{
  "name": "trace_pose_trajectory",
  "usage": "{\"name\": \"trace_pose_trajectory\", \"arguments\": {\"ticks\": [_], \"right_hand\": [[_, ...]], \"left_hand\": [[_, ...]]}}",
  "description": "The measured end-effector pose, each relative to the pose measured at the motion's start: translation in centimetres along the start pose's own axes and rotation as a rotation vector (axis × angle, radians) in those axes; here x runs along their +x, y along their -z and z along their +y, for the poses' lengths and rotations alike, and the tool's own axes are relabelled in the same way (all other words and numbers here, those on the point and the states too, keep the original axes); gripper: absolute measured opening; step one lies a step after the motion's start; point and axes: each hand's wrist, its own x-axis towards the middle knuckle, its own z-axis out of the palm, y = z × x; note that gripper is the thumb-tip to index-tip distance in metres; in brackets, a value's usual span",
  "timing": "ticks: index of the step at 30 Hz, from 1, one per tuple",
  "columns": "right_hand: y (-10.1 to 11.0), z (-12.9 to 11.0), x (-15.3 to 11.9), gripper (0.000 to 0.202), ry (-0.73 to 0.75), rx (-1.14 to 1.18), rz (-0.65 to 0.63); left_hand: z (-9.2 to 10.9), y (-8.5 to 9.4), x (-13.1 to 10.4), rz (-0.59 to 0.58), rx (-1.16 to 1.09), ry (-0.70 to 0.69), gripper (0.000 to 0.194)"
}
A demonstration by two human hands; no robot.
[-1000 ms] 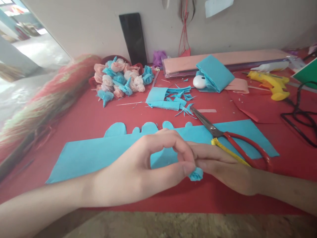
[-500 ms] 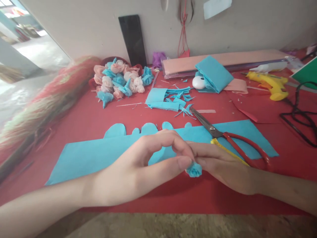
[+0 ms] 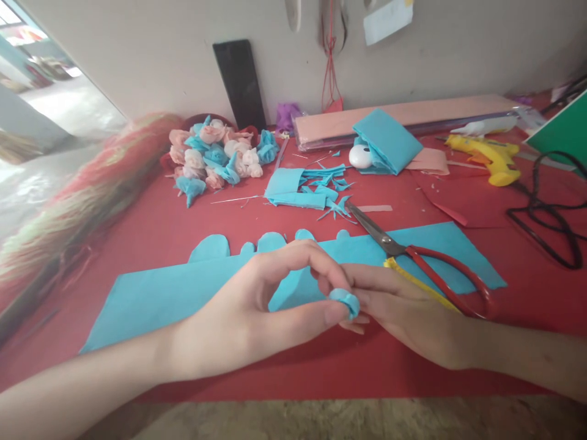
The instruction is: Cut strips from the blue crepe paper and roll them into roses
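Observation:
Between my two hands is a small blue crepe-paper flower (image 3: 346, 302), its curled petals turned upward and to the right. My left hand (image 3: 270, 311) pinches it between thumb and fingertips. From the other side my right hand (image 3: 408, 311) closes on the flower with its fingers, partly hidden behind it. Beneath both hands lies a long blue paper strip (image 3: 156, 293), with rounded blue petal pieces (image 3: 210, 248) along its far edge. Red-handled scissors (image 3: 417, 255) rest across the strip's right part, and a yellow strip (image 3: 424, 281) lies beside them.
At the back left, pink and blue paper flowers (image 3: 215, 153) are heaped near a leaning black phone (image 3: 239, 82). Blue paper scraps (image 3: 302, 188) lie mid-table. A yellow glue gun (image 3: 493, 156) and black cable (image 3: 545, 214) are at right. Bundled fibres (image 3: 92, 195) line the left side.
The blue flower has been turned between my fingers, from facing down toward me to facing up and right. The view has shifted slightly.

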Motion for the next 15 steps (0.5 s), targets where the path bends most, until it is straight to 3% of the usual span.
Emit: {"name": "trace_pose_trajectory", "arguments": {"ticks": [10,15], "right_hand": [[0.12,-0.14,-0.03,0.021,-0.032,-0.077,0.004],[0.03,-0.62,-0.05,0.022,-0.035,-0.152,-0.017]], "left_hand": [[-0.07,0.13,-0.16,0.005,0.05,0.013,0.005],[0.12,0.2,0.09,-0.04,-0.078,0.069,0.007]]}}
